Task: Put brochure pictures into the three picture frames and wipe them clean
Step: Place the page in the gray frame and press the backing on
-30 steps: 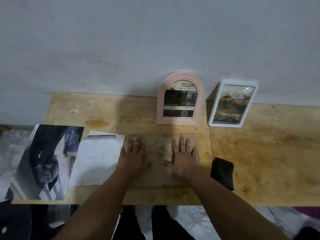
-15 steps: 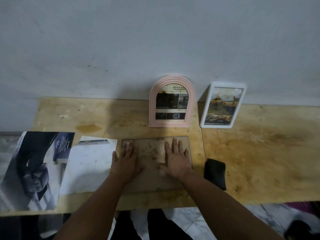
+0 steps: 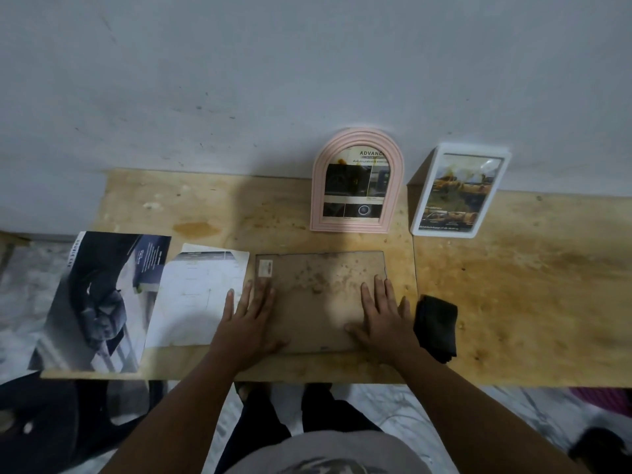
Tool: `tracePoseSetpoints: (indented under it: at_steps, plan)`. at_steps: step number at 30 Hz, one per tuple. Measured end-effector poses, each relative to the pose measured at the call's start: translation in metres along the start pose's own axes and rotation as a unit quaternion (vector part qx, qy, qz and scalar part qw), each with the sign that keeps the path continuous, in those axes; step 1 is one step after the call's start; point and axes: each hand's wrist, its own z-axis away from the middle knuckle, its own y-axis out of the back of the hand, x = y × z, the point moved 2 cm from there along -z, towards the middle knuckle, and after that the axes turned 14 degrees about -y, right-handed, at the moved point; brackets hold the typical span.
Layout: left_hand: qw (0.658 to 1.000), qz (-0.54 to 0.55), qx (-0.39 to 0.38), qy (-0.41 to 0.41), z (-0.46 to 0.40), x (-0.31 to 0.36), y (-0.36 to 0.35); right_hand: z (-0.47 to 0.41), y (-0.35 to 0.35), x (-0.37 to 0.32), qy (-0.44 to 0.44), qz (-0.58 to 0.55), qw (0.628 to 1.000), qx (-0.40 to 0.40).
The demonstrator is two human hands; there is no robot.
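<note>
A flat brown rectangular picture frame lies on the wooden table, with a small white sticker at its top left corner. My left hand rests flat on its left edge, fingers spread. My right hand lies flat on its right part. A pink arched frame with a brochure picture stands against the wall. Right of it a white rectangular frame holds a picture of yellow vehicles. A black cloth lies just right of my right hand.
A white brochure sheet lies left of the flat frame, and a dark brochure hangs over the table's left end. The grey wall rises directly behind the table. The table's front edge runs just under my wrists.
My hands have slid apart from the frame's middle toward its left and right sides and a little nearer to me. The camera has tilted lower.
</note>
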Motion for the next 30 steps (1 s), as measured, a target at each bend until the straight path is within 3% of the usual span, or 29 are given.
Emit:
tracePoseSetpoints:
  at_steps: [9,16,19,27,30]
  plan:
    - [1.000,-0.019,0.008,-0.003,-0.002,-0.002,-0.006,-0.004,-0.011,0.000,-0.007,0.016,1.000,0.016]
    - [1.000,0.020,0.009,0.011,-0.002,0.000,0.001,0.000,0.010,-0.003,-0.004,-0.036,0.998,-0.048]
    - [0.999,0.027,0.020,0.031,0.004,0.008,0.006,0.012,0.017,0.000,-0.019,-0.047,0.998,-0.038]
    - [0.997,0.018,0.037,0.068,0.038,0.030,-0.016,0.041,-0.023,0.010,-0.038,-0.021,0.998,-0.036]
    - [0.996,0.023,0.011,0.081,0.034,0.030,-0.013,0.039,-0.022,0.007,-0.039,-0.039,0.997,-0.054]
